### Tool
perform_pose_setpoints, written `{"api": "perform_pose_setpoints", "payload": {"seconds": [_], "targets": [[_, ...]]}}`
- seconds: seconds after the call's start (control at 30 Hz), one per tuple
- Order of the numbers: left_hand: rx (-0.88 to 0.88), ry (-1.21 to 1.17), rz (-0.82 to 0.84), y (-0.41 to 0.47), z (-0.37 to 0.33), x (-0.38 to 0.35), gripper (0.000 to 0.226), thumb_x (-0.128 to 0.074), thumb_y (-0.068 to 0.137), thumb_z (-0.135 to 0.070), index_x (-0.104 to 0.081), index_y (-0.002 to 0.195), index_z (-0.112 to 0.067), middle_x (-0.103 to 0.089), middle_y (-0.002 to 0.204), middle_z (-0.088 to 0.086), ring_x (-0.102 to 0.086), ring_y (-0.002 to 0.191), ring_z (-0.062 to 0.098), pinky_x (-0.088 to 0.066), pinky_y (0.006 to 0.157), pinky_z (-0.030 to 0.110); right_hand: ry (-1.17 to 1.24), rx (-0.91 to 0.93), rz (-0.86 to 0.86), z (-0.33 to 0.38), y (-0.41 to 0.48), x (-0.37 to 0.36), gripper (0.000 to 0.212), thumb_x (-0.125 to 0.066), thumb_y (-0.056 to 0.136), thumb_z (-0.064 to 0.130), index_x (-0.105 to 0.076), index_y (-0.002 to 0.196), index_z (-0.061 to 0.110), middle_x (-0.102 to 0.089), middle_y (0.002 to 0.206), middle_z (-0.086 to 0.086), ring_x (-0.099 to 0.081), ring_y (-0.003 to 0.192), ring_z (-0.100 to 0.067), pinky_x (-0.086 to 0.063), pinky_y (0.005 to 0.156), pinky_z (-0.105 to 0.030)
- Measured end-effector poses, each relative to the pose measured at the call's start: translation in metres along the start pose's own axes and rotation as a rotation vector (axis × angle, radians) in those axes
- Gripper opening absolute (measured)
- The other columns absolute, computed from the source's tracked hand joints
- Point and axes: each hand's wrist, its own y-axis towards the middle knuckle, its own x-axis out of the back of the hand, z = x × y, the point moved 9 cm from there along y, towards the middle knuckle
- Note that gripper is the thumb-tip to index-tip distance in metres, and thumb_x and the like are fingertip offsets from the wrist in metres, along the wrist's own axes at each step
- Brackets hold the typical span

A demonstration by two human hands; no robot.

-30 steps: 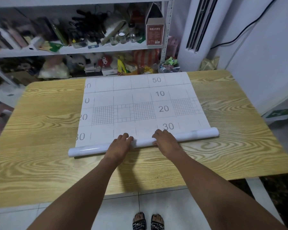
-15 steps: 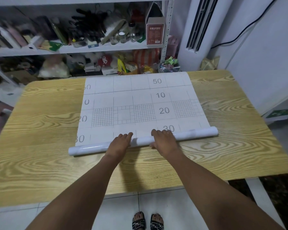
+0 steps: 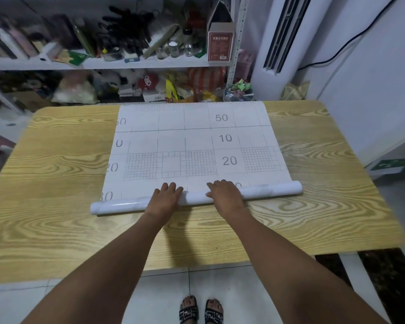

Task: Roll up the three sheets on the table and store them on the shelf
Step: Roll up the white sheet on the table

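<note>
A white sheet (image 3: 192, 139) printed with grid lines and grey numbers lies flat across the middle of the wooden table (image 3: 56, 183), its far edge at the table's back. Its near end is wound into a glossy white roll (image 3: 274, 189) lying left to right. My left hand (image 3: 165, 198) and my right hand (image 3: 225, 195) both press down on the roll's middle, palms on the tube and straight fingers reaching over it onto the flat paper. Only this one sheet is distinguishable.
Behind the table stands a white metal shelf (image 3: 117, 64) crowded with bottles, jars, a red box and bags. A tall white air conditioner (image 3: 281, 43) stands at the back right beside a wall. My sandalled feet (image 3: 200, 309) stand on tiled floor below the table's front edge.
The roll has moved a little farther away from me across the sheet, now covering most of the "30" mark. Both hands have travelled forward with it.
</note>
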Motion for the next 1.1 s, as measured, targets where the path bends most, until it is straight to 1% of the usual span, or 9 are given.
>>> {"api": "perform_pose_setpoints", "payload": {"seconds": [0.1,0.2,0.4,0.5,0.63,0.7,0.83,0.97,1.1], "targets": [[0.025,-0.048,-0.02,0.0,0.002,0.002,0.045,-0.05,0.093,-0.016,-0.033,0.135,-0.013,-0.044,0.127,0.008,-0.041,0.115,0.027,-0.037,0.089,0.035,0.02,-0.03,-0.018,-0.001,-0.001,0.006,0.043,-0.05,0.096,0.041,-0.049,0.127,0.011,-0.065,0.11,-0.008,-0.057,0.103,-0.026,-0.036,0.087,-0.032],[0.023,-0.051,-0.016,0.0,0.004,0.0,0.031,-0.045,0.097,-0.02,-0.038,0.126,-0.012,-0.049,0.121,0.007,-0.043,0.109,0.026,-0.036,0.087,0.034,-0.018,-0.024,0.02,0.0,-0.001,0.003,0.047,-0.058,0.089,0.047,-0.05,0.118,0.011,-0.066,0.107,-0.007,-0.058,0.1,-0.026,-0.036,0.085,-0.032],[0.016,-0.057,-0.055,-0.003,0.003,0.005,0.028,-0.038,0.098,-0.011,-0.043,0.125,-0.011,-0.041,0.127,0.009,-0.043,0.11,0.027,-0.036,0.089,0.033,0.013,-0.031,0.01,0.003,0.001,0.0,0.034,-0.058,0.091,0.032,-0.062,0.12,0.012,-0.052,0.126,-0.003,-0.044,0.117,-0.023,-0.037,0.095,-0.033],[0.017,-0.049,-0.041,-0.004,0.003,0.006,0.031,-0.038,0.093,-0.002,-0.044,0.121,-0.011,-0.042,0.122,0.01,-0.04,0.11,0.027,-0.034,0.088,0.033,-0.013,-0.032,0.032,0.004,0.0,-0.002,0.029,-0.051,0.096,0.031,-0.065,0.115,0.013,-0.049,0.122,-0.004,-0.043,0.115,-0.024,-0.036,0.09,-0.034],[0.006,-0.03,-0.01,-0.004,0.005,0.0,0.05,-0.046,0.089,-0.001,-0.033,0.135,-0.014,-0.038,0.13,0.007,-0.039,0.117,0.025,-0.035,0.092,0.033,0.016,-0.054,0.049,0.003,-0.001,-0.002,0.026,-0.046,0.099,0.026,-0.061,0.115,0.011,-0.053,0.119,-0.006,-0.045,0.115,-0.024,-0.036,0.09,-0.033],[0.003,-0.024,-0.011,-0.004,0.006,0.0,0.056,-0.048,0.089,-0.004,-0.027,0.14,-0.015,-0.038,0.133,0.006,-0.039,0.119,0.025,-0.036,0.095,0.033,0.041,-0.064,0.047,0.004,-0.001,0.0,0.027,-0.045,0.1,0.023,-0.056,0.122,0.012,-0.055,0.122,-0.006,-0.046,0.117,-0.025,-0.036,0.093,-0.033],[-0.002,-0.047,-0.019,-0.003,0.005,0.001,0.041,-0.05,0.093,-0.013,-0.036,0.131,-0.014,-0.043,0.125,0.006,-0.043,0.112,0.024,-0.036,0.091,0.032,0.094,-0.1,0.037,0.0,-0.005,0.008,0.034,-0.045,0.101,0.022,-0.047,0.133,0.011,-0.058,0.122,-0.011,-0.049,0.116,-0.028,-0.037,0.093,-0.035],[0.035,-0.094,0.003,-0.001,0.007,0.001,0.03,-0.049,0.094,-0.016,-0.043,0.122,-0.013,-0.049,0.118,0.007,-0.044,0.108,0.025,-0.035,0.088,0.032,0.092,-0.087,0.07,0.0,-0.009,0.008,0.04,-0.06,0.092,0.03,-0.05,0.126,0.011,-0.062,0.113,-0.012,-0.054,0.108,-0.028,-0.041,0.088,-0.035],[0.006,-0.05,-0.002,-0.001,0.005,0.004,0.031,-0.044,0.095,-0.016,-0.044,0.126,-0.013,-0.045,0.125,0.007,-0.039,0.118,0.025,-0.033,0.094,0.033,0.049,-0.024,0.074,0.003,-0.006,-0.001,0.047,-0.067,0.086,0.029,-0.052,0.127,0.014,-0.054,0.126,-0.004,-0.046,0.117,-0.023,-0.037,0.094,-0.034]]}}
